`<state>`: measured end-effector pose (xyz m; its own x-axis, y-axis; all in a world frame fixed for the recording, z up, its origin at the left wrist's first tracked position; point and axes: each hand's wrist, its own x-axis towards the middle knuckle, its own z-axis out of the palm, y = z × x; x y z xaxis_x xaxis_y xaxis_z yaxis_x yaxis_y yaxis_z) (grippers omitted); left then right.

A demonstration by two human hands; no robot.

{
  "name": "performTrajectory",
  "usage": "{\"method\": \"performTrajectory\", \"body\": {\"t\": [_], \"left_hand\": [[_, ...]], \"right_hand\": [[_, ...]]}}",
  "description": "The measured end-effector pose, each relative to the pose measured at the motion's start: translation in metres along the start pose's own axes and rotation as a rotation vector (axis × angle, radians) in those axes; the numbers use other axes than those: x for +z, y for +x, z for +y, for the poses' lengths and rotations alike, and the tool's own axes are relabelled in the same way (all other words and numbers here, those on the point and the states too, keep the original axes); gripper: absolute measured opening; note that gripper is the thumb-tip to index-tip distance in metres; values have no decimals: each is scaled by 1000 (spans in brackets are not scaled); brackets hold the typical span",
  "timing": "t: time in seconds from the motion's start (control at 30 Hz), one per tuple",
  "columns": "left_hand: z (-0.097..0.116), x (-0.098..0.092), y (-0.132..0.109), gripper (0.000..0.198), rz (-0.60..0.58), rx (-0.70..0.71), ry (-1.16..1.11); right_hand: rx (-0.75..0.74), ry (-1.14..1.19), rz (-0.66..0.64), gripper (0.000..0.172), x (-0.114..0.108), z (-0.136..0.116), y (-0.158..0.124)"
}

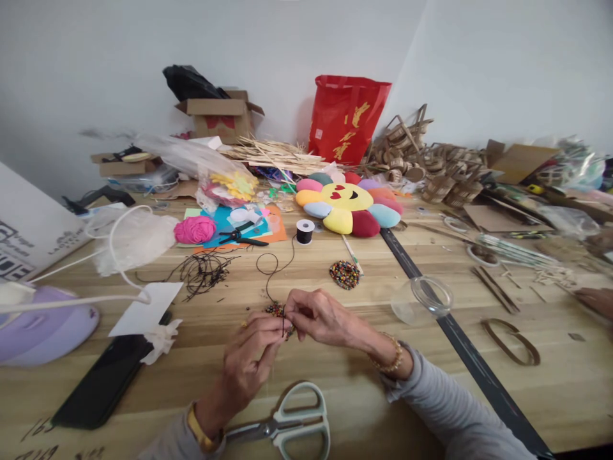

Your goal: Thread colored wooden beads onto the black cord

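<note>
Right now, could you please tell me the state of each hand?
Left hand: closed, apparently holding the beaded strand.
Right hand: closed, apparently pinching the black cord beside the beads.

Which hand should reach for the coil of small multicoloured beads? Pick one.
Probably the right hand: it is nearer the coil than the left hand, though both are busy with multicoloured beadwork.

A craft workshop, by the supplies crowding its wooden bench [357,380]: pink yarn [195,229] at nine o'clock, thin pale strips [271,154] at eleven, little woven baskets [438,187] at two, scissors [276,427] at six, a black cord spool [304,233] central.
</note>
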<state>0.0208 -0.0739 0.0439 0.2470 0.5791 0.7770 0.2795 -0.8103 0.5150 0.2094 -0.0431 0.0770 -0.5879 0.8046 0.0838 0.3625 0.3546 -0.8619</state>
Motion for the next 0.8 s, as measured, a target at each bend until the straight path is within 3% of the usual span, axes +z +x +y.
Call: {"method": "performTrajectory", "body": {"t": [0.2,0.37,0.5,0.7,0.8], "left_hand": [[1,0,0,15,17,-10,24],[0,5,-5,9,153,-303,-178],[-1,8,-6,6,274,-497,-374],[-1,8,-6,8,324,-597,-420],[-4,6,-6,6,320,-628,-424]], "right_hand": [[-67,-61,24,12,3,-1,-1],[-114,-98,45,12,1,-4,-1],[-210,-255,51,16,2,-6,-3],[-334,-570,8,21,5,-10,-6],[-443,-654,57,23,6,-8,-6]]}}
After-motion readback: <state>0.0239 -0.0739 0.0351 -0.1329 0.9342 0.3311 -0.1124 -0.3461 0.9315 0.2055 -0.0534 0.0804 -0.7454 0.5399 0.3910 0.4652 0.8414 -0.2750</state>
